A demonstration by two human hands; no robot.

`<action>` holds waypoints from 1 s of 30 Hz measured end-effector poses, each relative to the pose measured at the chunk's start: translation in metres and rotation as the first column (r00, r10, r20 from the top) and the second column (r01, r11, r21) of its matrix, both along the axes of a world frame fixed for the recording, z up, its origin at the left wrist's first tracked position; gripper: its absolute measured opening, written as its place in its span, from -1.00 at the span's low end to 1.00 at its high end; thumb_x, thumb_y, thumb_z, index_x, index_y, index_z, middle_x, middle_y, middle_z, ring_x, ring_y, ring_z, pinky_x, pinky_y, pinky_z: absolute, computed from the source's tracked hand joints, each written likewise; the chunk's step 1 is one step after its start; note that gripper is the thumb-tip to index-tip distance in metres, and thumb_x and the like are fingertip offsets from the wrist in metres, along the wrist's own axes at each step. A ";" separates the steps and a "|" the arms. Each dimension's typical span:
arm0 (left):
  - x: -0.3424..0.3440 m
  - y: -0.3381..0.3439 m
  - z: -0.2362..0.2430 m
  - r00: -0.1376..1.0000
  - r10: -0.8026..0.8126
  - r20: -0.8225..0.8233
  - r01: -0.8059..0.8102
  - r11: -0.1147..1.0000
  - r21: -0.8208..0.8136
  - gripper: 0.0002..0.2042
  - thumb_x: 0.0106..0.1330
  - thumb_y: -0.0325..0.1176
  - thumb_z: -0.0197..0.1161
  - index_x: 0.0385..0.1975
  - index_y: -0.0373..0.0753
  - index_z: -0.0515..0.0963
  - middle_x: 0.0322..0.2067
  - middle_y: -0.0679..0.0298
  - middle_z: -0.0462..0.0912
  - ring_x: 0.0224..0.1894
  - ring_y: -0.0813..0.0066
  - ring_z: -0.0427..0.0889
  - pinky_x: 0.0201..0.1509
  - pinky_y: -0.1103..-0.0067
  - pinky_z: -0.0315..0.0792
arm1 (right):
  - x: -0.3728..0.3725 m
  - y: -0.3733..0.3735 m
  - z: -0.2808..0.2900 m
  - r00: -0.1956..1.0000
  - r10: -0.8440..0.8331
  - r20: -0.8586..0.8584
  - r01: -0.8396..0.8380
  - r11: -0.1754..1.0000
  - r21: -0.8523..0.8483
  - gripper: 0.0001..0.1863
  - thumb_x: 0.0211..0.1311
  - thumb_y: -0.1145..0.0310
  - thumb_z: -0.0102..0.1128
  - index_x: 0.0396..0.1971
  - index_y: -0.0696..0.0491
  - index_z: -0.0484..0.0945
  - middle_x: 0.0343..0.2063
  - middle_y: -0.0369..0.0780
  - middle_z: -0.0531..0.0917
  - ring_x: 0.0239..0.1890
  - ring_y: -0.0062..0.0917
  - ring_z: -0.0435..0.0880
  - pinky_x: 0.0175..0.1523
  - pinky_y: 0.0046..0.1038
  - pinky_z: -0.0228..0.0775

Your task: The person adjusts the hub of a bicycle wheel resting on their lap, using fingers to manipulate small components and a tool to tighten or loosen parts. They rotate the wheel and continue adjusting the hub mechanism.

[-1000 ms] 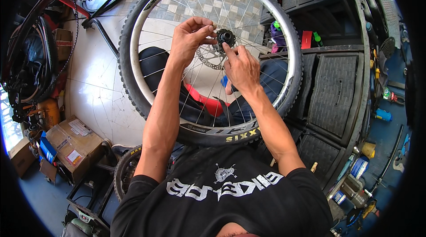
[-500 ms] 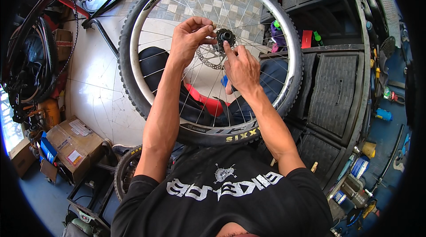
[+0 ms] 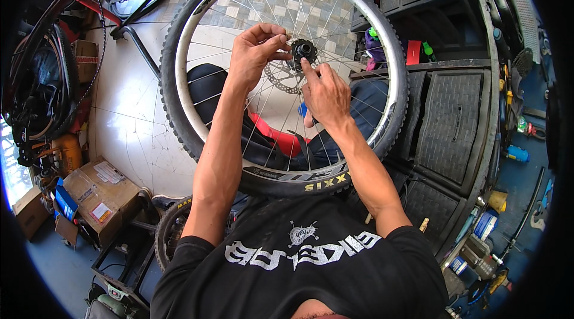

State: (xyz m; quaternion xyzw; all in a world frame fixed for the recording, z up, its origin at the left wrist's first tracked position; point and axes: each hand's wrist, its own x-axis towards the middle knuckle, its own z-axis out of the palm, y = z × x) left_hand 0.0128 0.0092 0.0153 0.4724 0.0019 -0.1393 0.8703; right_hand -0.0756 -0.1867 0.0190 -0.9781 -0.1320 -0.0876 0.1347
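A bicycle wheel [image 3: 394, 74] with a knobby black tire and silver rim lies across my lap. At its center is a black hub [image 3: 304, 50], and below that shows part of a brake rotor [image 3: 281, 80]. My left hand [image 3: 256, 53] is just left of the hub, thumb and fingers pinched together; whatever they hold is too small to make out. With its index finger stretched out, my right hand [image 3: 327, 92] touches the hub's lower edge, its other fingers loosely bent. Something blue [image 3: 302, 108] shows beside the right thumb, its kind unclear.
A black drawer cabinet [image 3: 454, 121] stands close on the right, with tools beyond it. To the left are a cardboard box [image 3: 98, 193] and bicycle parts [image 3: 48, 86]. Another tire [image 3: 167, 229] sits beside my left elbow.
My right index fingertip has slid slightly down at the hub's lower edge. The left hand and the wheel look nearly unmoved.
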 end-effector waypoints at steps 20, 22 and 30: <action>-0.001 0.000 0.001 1.000 0.012 -0.007 -0.012 1.000 0.007 -0.84 0.40 -0.50 0.39 -0.11 -0.39 0.63 -0.19 0.13 0.75 -0.21 0.39 0.77 -0.14 0.44 0.78 | 0.007 0.005 -0.003 1.000 -0.014 0.006 0.015 0.993 -0.115 -0.23 0.17 0.45 0.30 0.44 -0.30 0.47 -0.34 -0.19 0.51 -0.35 -0.29 0.64 -0.26 -0.22 0.54; -0.001 0.000 0.001 1.000 0.012 -0.008 -0.012 1.000 0.008 -0.84 0.40 -0.50 0.39 -0.11 -0.39 0.63 -0.19 0.13 0.75 -0.21 0.39 0.77 -0.14 0.44 0.78 | 0.008 0.006 -0.003 1.000 -0.023 0.005 0.024 0.989 -0.146 -0.24 0.18 0.45 0.30 0.44 -0.30 0.48 -0.34 -0.18 0.51 -0.35 -0.29 0.64 -0.26 -0.23 0.54; 0.000 0.001 0.001 1.000 0.003 -0.003 -0.003 1.000 -0.002 -0.84 0.41 -0.50 0.39 -0.11 -0.39 0.63 -0.19 0.14 0.74 -0.21 0.40 0.78 -0.13 0.43 0.79 | 0.002 0.007 -0.001 1.000 -0.016 -0.003 0.015 0.989 -0.148 -0.30 0.19 0.44 0.30 0.39 -0.25 0.54 -0.33 -0.18 0.50 -0.36 -0.28 0.63 -0.24 -0.22 0.53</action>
